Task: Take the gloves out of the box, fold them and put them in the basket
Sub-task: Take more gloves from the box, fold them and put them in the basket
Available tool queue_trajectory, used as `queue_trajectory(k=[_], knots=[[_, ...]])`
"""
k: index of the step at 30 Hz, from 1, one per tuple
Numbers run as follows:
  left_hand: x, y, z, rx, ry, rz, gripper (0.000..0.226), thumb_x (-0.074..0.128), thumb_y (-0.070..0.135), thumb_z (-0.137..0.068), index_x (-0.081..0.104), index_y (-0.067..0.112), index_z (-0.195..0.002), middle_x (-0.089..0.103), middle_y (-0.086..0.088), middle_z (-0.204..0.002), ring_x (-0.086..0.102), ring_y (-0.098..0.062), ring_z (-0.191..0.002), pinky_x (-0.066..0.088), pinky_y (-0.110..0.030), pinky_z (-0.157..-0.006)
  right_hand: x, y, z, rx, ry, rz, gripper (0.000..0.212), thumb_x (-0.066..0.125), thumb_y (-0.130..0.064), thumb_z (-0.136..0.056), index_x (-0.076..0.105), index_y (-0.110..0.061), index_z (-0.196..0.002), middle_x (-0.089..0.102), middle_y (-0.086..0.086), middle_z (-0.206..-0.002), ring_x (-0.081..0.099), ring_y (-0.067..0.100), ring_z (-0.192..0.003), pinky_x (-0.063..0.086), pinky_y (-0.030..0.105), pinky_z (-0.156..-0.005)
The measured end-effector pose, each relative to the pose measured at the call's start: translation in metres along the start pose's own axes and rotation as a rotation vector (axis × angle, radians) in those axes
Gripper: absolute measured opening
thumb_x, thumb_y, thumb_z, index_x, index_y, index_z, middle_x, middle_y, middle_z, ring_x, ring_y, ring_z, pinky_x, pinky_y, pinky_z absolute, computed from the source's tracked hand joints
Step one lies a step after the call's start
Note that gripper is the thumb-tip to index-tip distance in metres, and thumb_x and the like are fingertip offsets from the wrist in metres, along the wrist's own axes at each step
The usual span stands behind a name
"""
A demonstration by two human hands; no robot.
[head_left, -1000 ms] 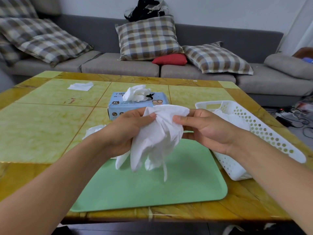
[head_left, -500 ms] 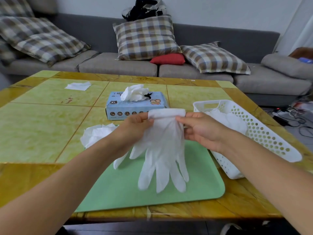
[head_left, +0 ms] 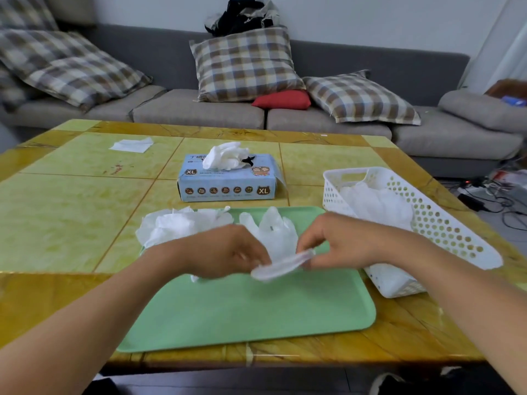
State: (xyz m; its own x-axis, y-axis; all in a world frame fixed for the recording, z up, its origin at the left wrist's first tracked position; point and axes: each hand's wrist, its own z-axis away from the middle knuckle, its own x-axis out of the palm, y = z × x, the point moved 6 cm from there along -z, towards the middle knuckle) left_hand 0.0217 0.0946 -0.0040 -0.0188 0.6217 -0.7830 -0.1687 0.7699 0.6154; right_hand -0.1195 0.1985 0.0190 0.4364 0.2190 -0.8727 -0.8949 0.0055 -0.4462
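A grey sofa (head_left: 199,109) with checked pillows sits behind a yellow table (head_left: 71,223). On the far left of the table lies a small white tissue (head_left: 131,145). Closer in, a pile of loose gloves (head_left: 179,225) rests at the back left corner of the green tray (head_left: 242,312). Behind the tray stands the blue box (head_left: 226,181), with more white gloves poking out of its top. The left hand (head_left: 225,252) is low over the tray, and its curled fingers pinch the left side of the cuff of one white glove (head_left: 273,238). The glove lies flat on the tray, and its long way runs from the cuff near the person to the fingertips that point away toward the box. The right hand (head_left: 342,240) pinches the other side of the cuff, so the cuff stretches between the two hands. Both hands are at the near end of the glove and look about as close to it as each other. I think the next move is a fold, with the cuff going away over the fingertips, or the fingertips coming back toward the hands. On the right stands the white basket (head_left: 445,223), just beside the tray, with some gloves already inside. It is nearer to the right hand.
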Motion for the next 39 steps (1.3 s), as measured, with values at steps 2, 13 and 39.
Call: queue_trajectory(k=[2,13,39], knots=[[0.016,-0.001,0.000,-0.003,-0.140,-0.033,0.019,0.070,0.016,-0.092,0.078,0.028,-0.105,0.074,0.016,-0.105,0.066,0.001,-0.096,0.049,-0.015,-0.087,0.021,-0.001,-0.001,0.016,-0.180,0.086,0.010,0.076,-0.029,-0.088,0.079,-0.027,-0.097,0.073,-0.019,-0.092,0.064,-0.005,-0.086,0.052,0.029,-0.087],[0.010,-0.004,0.000,-0.114,-0.054,-0.299,0.025,0.071,0.046,-0.089,0.074,0.029,-0.106,0.066,0.018,-0.101,0.057,0.000,-0.092,0.047,-0.022,-0.086,0.042,-0.001,-0.021,0.119,-0.084,0.153,0.092,0.077,-0.064,-0.075,0.040,-0.030,-0.152,0.033,-0.015,-0.159,0.031,0.007,-0.144,0.030,0.025,-0.116],[-0.068,-0.109,0.060,-0.430,-0.028,-0.365,0.059,0.072,0.037,-0.090,0.047,0.029,-0.143,0.054,0.004,-0.135,0.052,-0.020,-0.118,0.045,-0.036,-0.098,0.036,-0.080,-0.106,0.032,0.363,-0.371,0.022,0.093,-0.010,-0.068,0.072,-0.014,-0.075,0.073,-0.002,-0.077,0.065,0.009,-0.064,0.051,0.022,-0.060]])
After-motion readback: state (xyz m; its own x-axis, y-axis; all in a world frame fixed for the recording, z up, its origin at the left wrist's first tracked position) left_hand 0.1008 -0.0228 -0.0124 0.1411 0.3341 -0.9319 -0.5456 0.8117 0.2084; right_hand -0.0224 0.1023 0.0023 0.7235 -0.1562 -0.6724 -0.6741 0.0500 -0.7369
